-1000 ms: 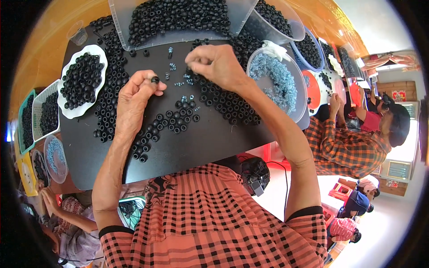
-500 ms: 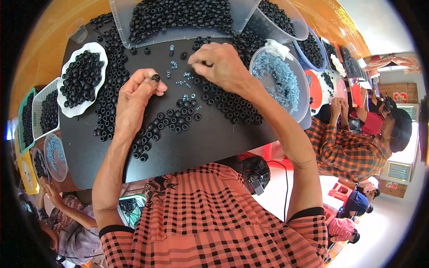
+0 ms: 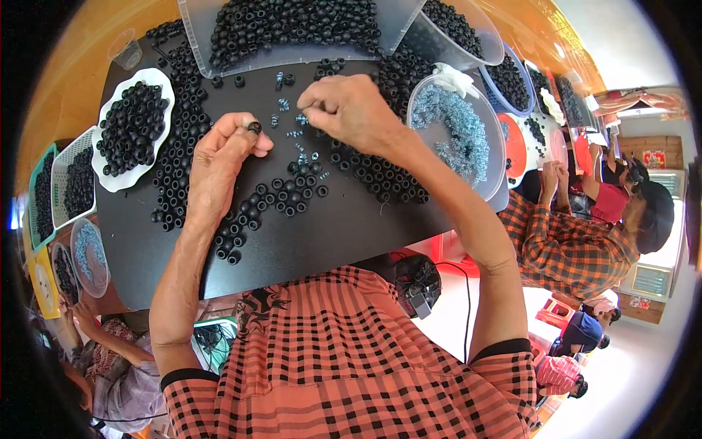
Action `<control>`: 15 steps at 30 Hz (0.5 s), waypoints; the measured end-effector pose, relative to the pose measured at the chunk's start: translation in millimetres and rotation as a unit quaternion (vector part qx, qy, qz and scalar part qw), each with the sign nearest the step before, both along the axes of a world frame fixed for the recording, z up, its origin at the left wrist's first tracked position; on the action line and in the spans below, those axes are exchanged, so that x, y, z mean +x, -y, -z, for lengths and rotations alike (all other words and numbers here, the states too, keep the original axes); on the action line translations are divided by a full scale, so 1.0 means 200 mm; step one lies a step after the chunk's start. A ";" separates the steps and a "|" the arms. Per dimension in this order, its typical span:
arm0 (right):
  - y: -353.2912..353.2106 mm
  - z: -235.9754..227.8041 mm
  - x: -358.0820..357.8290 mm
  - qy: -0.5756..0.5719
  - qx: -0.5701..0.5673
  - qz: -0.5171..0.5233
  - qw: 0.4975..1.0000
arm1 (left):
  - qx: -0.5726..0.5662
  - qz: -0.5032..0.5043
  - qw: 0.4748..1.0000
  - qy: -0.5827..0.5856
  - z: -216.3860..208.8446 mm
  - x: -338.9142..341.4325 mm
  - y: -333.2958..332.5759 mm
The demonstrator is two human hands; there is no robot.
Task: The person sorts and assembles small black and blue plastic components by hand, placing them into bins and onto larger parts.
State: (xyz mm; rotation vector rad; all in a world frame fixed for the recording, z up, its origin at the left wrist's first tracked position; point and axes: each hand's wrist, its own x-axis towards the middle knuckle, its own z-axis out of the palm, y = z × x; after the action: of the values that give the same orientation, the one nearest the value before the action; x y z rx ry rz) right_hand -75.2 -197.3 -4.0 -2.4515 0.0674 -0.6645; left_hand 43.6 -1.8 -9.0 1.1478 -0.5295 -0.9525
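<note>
Between the thumb and fingers of my left hand (image 3: 227, 143) is a round black hollow piece (image 3: 254, 127), its open end turned up. My right hand (image 3: 351, 108) hovers just right of it with thumb and fingers pinched together. Whether a small part is in that pinch cannot be made out. Small bluish coil springs (image 3: 284, 104) lie scattered on the dark table between my hands. A loose group of black hollow pieces (image 3: 281, 196) rests nearer to me, below the springs.
A clear bin (image 3: 292, 57) of black pieces stands at the far edge. A white scalloped plate (image 3: 167, 117) holds more at left. On the right, a clear round tub (image 3: 499, 164) contains many springs. Co-workers sit to both sides, one in an orange checked shirt (image 3: 570, 245).
My right hand has shifted slightly left and nearer to me, over the springs. The left hand keeps its hold on the black piece and has barely moved.
</note>
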 end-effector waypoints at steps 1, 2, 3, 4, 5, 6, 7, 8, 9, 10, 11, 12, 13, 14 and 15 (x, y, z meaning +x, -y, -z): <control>-0.01 0.03 0.03 0.056 -0.094 -0.028 0.994 | 0.001 0.002 1.000 -0.001 0.00 0.00 0.00; -0.01 0.04 0.04 0.057 -0.095 -0.027 0.994 | 0.001 0.003 1.000 0.000 0.01 0.00 0.00; -0.01 0.06 0.05 0.060 -0.124 -0.020 0.990 | 0.000 0.003 1.000 0.000 0.01 0.00 0.01; -0.02 0.06 0.07 0.064 -0.153 -0.017 0.986 | -0.001 0.000 1.000 0.001 0.01 0.01 0.00; -0.02 0.05 0.07 0.064 -0.153 -0.017 0.986 | -0.001 -0.001 1.000 0.001 0.01 0.01 0.00; -0.03 0.05 0.06 0.036 -0.043 0.020 0.998 | -0.003 -0.001 1.000 -0.002 0.01 0.01 -0.01; -0.03 0.02 0.05 0.005 0.066 0.055 0.996 | -0.006 -0.003 1.000 -0.005 0.01 0.01 -0.01; -0.03 0.00 0.04 0.005 0.066 0.053 0.996 | -0.006 -0.005 1.000 -0.005 0.01 0.01 -0.01; -0.03 -0.03 0.04 0.010 0.078 0.062 0.995 | -0.001 -0.006 1.000 -0.003 0.00 0.01 -0.01; -0.03 -0.05 0.02 0.014 0.091 0.074 0.993 | 0.003 -0.005 1.000 -0.002 0.00 0.01 -0.01; -0.02 -0.07 0.01 -0.013 0.091 0.063 0.994 | 0.002 -0.004 1.000 -0.002 0.00 0.01 -0.01; -0.02 -0.06 0.01 -0.013 0.090 0.063 0.994 | 0.000 -0.006 1.000 -0.001 0.01 0.01 -0.01; -0.03 -0.03 0.02 -0.009 0.046 0.041 0.998 | -0.001 -0.006 1.000 0.001 0.01 0.01 -0.01; -0.03 -0.02 0.03 -0.005 0.001 0.019 1.000 | -0.001 -0.005 1.000 0.002 0.01 0.00 -0.01; -0.04 0.00 0.03 -0.031 -0.072 0.009 0.997 | -0.001 -0.006 1.000 0.001 0.00 0.00 0.00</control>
State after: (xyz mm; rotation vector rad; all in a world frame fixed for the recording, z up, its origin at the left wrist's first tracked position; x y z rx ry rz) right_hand -68.6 -189.2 -3.9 -2.6136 0.0681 -0.6199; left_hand 44.3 -1.0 -9.9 1.1487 -0.5254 -0.9396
